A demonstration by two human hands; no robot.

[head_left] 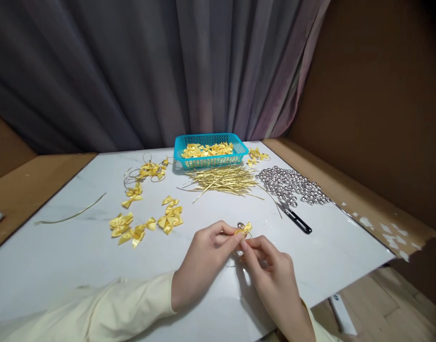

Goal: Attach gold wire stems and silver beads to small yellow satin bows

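Observation:
Both my hands meet over the front middle of the white table. My left hand [211,256] pinches a small yellow ribbon bow [247,228] between thumb and fingers. From the other side, my right hand [275,273] is closed in a pinch at the same bow, its thumb and fingertips close to the left thumb. A round silvery bell-like piece [241,225] shows just above the left fingertips, beside the bow. A thin cord loop lies partly under the fingers; its exact path is hidden.
A blue basket [211,164] of yellow bows stands at the back. Before it lie gold cords [225,181]. Silvery pieces [292,185] and a black-handled knife or scissors [296,220] lie right; loose bows [134,232], corded bows [150,170] and a single cord [71,213] left.

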